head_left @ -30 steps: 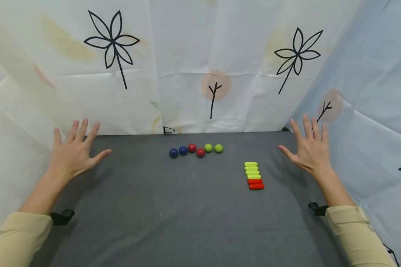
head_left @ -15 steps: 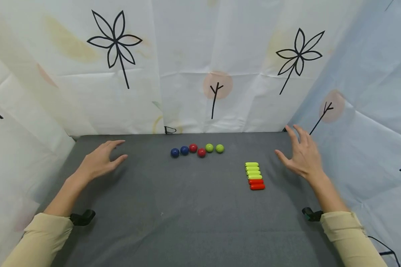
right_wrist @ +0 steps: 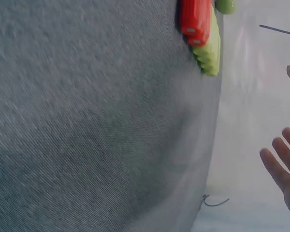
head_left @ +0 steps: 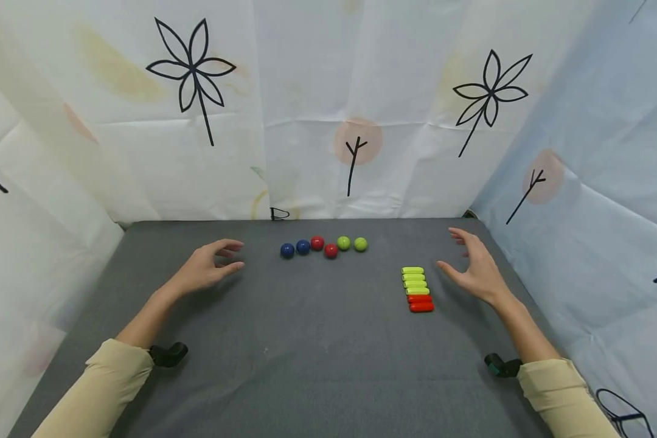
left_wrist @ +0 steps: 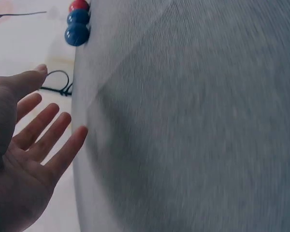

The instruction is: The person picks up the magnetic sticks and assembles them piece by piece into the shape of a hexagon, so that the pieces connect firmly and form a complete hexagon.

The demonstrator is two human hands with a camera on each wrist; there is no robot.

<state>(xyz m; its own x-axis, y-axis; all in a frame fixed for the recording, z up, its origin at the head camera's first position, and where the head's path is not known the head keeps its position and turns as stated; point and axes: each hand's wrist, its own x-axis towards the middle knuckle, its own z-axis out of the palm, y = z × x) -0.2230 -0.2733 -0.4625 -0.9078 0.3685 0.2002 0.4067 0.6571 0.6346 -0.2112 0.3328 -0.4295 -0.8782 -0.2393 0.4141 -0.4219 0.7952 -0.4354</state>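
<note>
My left hand (head_left: 207,267) hovers over the left of the grey table, its fingers loosely bent and holding nothing. Just right of it lies a row of small balls: two dark blue balls (head_left: 287,250), two red balls (head_left: 331,251) and two green balls (head_left: 360,244). My right hand (head_left: 475,271) is in the air to the right of a column of short rods, thumb and fingers apart, with nothing in it. Several yellow-green rods (head_left: 413,277) lie side by side at the column's far end. Two red rods (head_left: 421,308) form its near end.
Grey cloth covers the table (head_left: 306,365). A white printed curtain (head_left: 306,91) stands along the back edge, with further curtain at the left and right sides. Black cables (head_left: 626,417) show at the lower right.
Both hands have come inward and lower from spread-out positions at the sides, the left farther than the right. Their fingers have gone from spread to loosely bent. Balls and rods lie as before.
</note>
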